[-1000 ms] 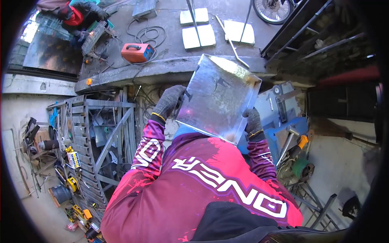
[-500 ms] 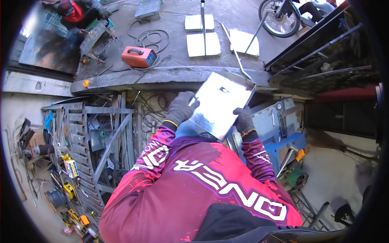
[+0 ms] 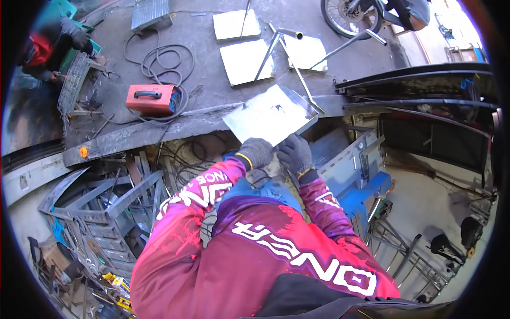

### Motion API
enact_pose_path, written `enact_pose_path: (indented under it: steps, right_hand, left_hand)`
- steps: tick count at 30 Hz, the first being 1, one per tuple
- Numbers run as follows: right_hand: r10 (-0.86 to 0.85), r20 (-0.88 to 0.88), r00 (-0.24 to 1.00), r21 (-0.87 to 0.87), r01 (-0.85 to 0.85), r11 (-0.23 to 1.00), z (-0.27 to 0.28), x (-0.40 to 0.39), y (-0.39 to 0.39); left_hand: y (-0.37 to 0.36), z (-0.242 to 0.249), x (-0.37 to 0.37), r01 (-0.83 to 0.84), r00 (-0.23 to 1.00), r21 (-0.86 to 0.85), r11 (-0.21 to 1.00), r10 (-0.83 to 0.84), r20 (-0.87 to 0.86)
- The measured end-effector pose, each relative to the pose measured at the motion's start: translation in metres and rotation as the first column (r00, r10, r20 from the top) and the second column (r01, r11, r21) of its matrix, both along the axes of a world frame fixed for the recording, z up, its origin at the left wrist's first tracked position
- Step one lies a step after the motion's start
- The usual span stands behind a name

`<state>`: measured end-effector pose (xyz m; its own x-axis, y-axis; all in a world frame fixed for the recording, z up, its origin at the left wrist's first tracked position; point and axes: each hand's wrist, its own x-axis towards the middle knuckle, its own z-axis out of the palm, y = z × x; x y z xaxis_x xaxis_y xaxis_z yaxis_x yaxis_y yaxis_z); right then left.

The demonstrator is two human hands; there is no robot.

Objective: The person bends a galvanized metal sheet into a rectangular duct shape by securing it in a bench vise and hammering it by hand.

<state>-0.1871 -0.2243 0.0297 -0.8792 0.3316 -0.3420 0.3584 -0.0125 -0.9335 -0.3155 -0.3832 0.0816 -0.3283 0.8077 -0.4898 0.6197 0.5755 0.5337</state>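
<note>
A shiny sheet-metal panel (image 3: 263, 117) with a folded side edge lies tilted in front of me, its far part over the concrete ledge. My left hand (image 3: 256, 152), in a dark grey knit glove, is closed on the panel's near edge. Close beside it, my right hand (image 3: 295, 156), gloved the same way, grips the near right corner with bent fingers. Both thumbs are hard to make out. A small dark mark shows on the panel's bright face.
On the raised floor stand a red welding machine (image 3: 151, 100) with coiled cable, bright metal panels (image 3: 247, 61) with steel tubes, and a motorcycle wheel (image 3: 350, 16). A co-worker (image 3: 45, 50) is at the far left. Steel frames (image 3: 111, 212) lean left; a blue metal part (image 3: 366, 194) sits right.
The panel has turned and moved forward and left, over the ledge. My hands have come close together at its near corner. The view has shifted to the right.
</note>
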Motion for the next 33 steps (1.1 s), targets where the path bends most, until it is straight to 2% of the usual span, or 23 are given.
enact_pose_path:
  steps: [1,2,3,4,6,7,9,12,14,15,20,22,24,25,26,27,28,29,30,32,33]
  right_hand:
    - [-0.247,0.18,0.952,-0.182,0.279,0.943,0.049,-0.011,-0.015]
    - [-0.43,0.383,0.818,-0.291,0.548,0.784,0.079,-0.019,-0.024]
    - [-0.334,0.347,0.876,-0.068,0.379,0.923,0.059,-0.002,-0.022]
    - [-0.22,0.343,0.913,0.16,0.174,0.972,0.043,0.024,-0.017]
    - [-0.013,0.641,0.767,0.083,-0.053,0.995,0.045,0.062,-0.014]
    - [-0.072,0.694,0.716,0.092,0.011,0.996,0.045,0.079,-0.022]
    - [-0.041,0.797,0.603,0.146,-0.127,0.981,0.053,0.102,-0.031]
    - [-0.015,0.884,0.467,0.068,-0.098,0.993,0.042,0.133,-0.035]
    - [-0.051,0.914,0.402,0.029,0.059,0.998,0.045,0.131,-0.038]
    - [-0.05,0.894,0.445,0.048,0.015,0.999,0.039,0.135,-0.036]
    - [-0.047,0.866,0.498,0.033,0.037,0.999,0.032,0.078,-0.022]
    - [-0.084,0.761,0.643,0.048,0.074,0.996,0.037,0.051,-0.017]
    - [-0.089,0.725,0.683,0.069,0.055,0.996,0.036,0.031,-0.008]
    - [-0.081,0.693,0.716,0.074,0.042,0.996,0.034,0.023,-0.001]
    - [-0.075,0.659,0.748,0.08,0.03,0.996,0.033,0.017,0.006]
    - [-0.076,0.647,0.758,0.075,0.036,0.997,0.033,0.01,0.014]
    - [-0.037,0.628,0.778,0.138,-0.064,0.988,0.032,0.001,0.024]
    - [0.002,0.613,0.79,0.199,-0.157,0.967,0.032,-0.004,0.034]
    - [0.002,0.598,0.802,0.19,-0.145,0.971,0.02,-0.005,0.047]
    - [0.049,0.606,0.794,0.238,-0.24,0.941,-0.022,-0.009,0.082]
    - [0.096,0.582,0.807,0.246,-0.287,0.926,-0.031,-0.02,0.104]
  left_hand:
    - [-0.004,-0.022,-0.017,0.002,1.0,0.006,1.0,-0.002,0.018]
    - [-0.006,-0.044,-0.035,0.089,0.995,-0.042,0.995,-0.09,-0.032]
    - [-0.007,-0.065,-0.051,0.169,0.981,-0.093,0.981,-0.177,-0.081]
    - [-0.011,-0.087,-0.059,0.164,0.983,-0.082,0.983,-0.169,-0.069]
    - [-0.017,-0.125,-0.081,0.225,0.952,-0.177,0.958,-0.254,-0.168]
    - [-0.017,-0.128,-0.094,0.228,0.962,-0.237,0.944,-0.255,-0.094]
    - [-0.026,-0.16,-0.097,0.18,0.975,-0.223,0.958,-0.203,-0.085]
    - [-0.031,-0.211,-0.094,0.054,0.996,-0.198,0.979,-0.067,-0.058]
    - [-0.037,-0.237,-0.087,-0.04,0.999,-0.192,0.981,0.032,-0.043]
    - [-0.037,-0.246,-0.083,-0.077,0.997,-0.19,0.979,0.071,-0.039]
    - [-0.038,-0.27,-0.069,-0.258,0.966,-0.152,0.954,0.251,-0.067]
    - [-0.037,-0.268,-0.065,-0.335,0.941,-0.121,0.934,0.324,-0.099]
    - [-0.043,-0.266,-0.064,-0.405,0.91,-0.092,0.91,0.391,-0.139]
    - [-0.046,-0.24,-0.075,-0.173,0.985,-0.194,0.966,0.174,-0.01]
    - [-0.047,-0.232,-0.073,-0.168,0.986,-0.195,0.966,0.167,-0.024]
    - [-0.05,-0.221,-0.069,-0.294,0.948,-0.252,0.922,0.316,0.05]
    - [-0.053,-0.214,-0.068,-0.41,0.881,-0.314,0.856,0.461,0.107]
    - [-0.062,-0.208,-0.066,-0.427,0.838,-0.353,0.832,0.511,0.191]
    - [-0.075,-0.202,-0.064,-0.438,0.786,-0.394,0.808,0.557,0.269]
    - [-0.107,-0.204,-0.046,-0.519,0.742,-0.438,0.734,0.641,0.196]
    - [-0.118,-0.173,-0.043,-0.569,0.7,-0.445,0.691,0.692,0.179]
